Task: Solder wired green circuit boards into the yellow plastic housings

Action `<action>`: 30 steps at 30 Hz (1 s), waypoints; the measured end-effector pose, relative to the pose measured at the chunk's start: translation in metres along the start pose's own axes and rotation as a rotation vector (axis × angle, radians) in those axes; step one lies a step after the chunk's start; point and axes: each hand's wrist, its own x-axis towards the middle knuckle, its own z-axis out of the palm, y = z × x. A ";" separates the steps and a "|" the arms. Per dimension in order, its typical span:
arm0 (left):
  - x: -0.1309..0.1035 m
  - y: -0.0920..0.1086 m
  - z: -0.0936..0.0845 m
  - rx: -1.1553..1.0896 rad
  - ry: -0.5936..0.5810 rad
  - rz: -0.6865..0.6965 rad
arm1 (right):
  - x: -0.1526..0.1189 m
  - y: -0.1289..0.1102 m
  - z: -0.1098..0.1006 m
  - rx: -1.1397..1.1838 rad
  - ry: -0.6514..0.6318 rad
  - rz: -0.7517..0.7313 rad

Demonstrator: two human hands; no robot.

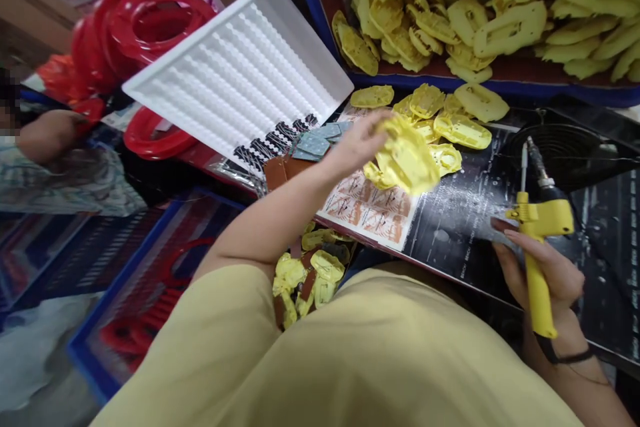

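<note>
My left hand (359, 141) grips a yellow plastic shell (407, 159) by its edge, blurred by motion, above the table. More yellow shells (463, 130) lie loose just behind it. Wrapped round the handle of a yellow soldering gun (537, 283) is my right hand (560, 273), at the right side of the table; the gun's metal tip points away from me. Small grey-green square plates (313, 145) lie left of my left hand. Beside them a white foam tray (240, 60) leans, with black wired parts (273, 141) along its near edge.
A blue crate (325, 20) heaped with yellow shells stands at the back. Red rings (150, 23) are stacked at left, near another person's arm (50, 137). A blue basket (85, 353) holds red rings. Below the table edge sits a box of yellow shells (327, 267). A printed sheet (370, 213) covers part of the table.
</note>
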 end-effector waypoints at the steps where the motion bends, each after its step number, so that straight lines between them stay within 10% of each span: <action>1: -0.011 0.000 0.016 -0.007 -0.202 -0.002 | 0.005 -0.005 0.000 0.031 0.004 -0.052; 4: -0.028 -0.005 0.055 0.058 -0.499 0.172 | 0.013 -0.015 -0.001 0.090 -0.068 -0.133; 11: -0.023 -0.023 0.066 0.753 -0.538 0.321 | 0.017 -0.011 -0.001 0.017 -0.150 -0.179; 19: -0.087 -0.001 0.071 1.011 -0.549 0.517 | 0.023 -0.020 -0.001 -0.111 -0.201 -0.226; 23: -0.067 -0.007 0.043 0.954 -0.553 0.615 | 0.015 -0.032 -0.008 -0.074 -0.193 -0.180; 30: -0.027 0.001 -0.020 1.303 -0.804 0.232 | 0.005 -0.013 -0.022 0.036 -0.390 -0.306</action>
